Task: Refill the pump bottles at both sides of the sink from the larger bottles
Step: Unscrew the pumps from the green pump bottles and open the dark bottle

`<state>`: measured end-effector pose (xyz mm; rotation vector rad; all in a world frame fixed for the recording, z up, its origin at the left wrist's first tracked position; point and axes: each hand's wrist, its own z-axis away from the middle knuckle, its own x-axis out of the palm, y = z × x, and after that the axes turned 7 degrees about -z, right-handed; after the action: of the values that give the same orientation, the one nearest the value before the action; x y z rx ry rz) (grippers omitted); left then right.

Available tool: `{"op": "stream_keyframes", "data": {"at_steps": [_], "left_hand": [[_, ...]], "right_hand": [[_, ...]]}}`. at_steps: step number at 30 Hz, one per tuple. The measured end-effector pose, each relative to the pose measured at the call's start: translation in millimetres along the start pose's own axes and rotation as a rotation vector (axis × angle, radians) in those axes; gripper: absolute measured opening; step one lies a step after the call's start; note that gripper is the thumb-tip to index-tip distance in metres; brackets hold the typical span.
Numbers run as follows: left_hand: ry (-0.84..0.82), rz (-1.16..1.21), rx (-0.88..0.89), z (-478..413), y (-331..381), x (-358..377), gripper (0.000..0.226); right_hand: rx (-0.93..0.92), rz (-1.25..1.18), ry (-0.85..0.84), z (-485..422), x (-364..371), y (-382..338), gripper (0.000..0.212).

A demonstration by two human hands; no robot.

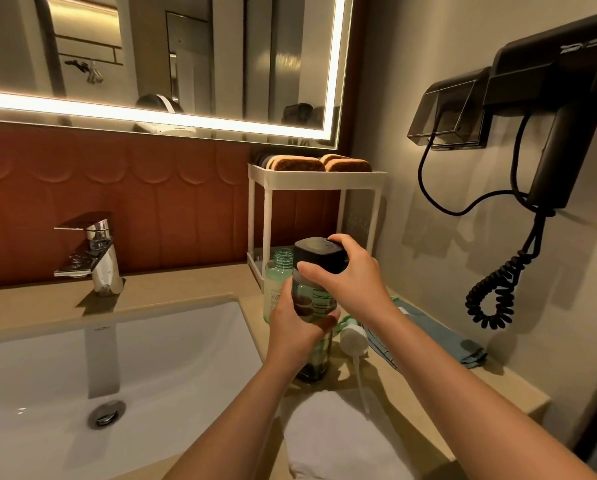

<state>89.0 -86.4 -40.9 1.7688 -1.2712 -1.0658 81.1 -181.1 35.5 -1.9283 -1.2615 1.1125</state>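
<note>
A large dark bottle [313, 299] with a black cap [319, 259] stands on the counter right of the sink. My left hand [298, 329] grips its body. My right hand [350, 275] curls round the black cap. Just behind it stands a pale green pump bottle [277, 282] with its neck uncovered. Its white pump head [353, 337] lies on the counter to the right, its tube pointing towards me.
The white sink [92, 382] and chrome tap [97, 251] lie to the left. A white two-tier rack [316, 188] with sponges stands at the back. A folded white towel [338, 434] lies near the front edge, a blue cloth [459, 344] to the right. A wall hair dryer [553, 109] hangs with a coiled cord.
</note>
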Motion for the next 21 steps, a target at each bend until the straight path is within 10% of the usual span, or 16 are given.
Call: {"op": "stream_keyframes", "data": {"at_steps": [21], "left_hand": [[0.016,-0.002,0.015,-1.5,-4.2,2.1,0.080]], "right_hand": [[-0.026,-0.333,-0.100,-10.8,-4.6,13.9,0.066]]}}
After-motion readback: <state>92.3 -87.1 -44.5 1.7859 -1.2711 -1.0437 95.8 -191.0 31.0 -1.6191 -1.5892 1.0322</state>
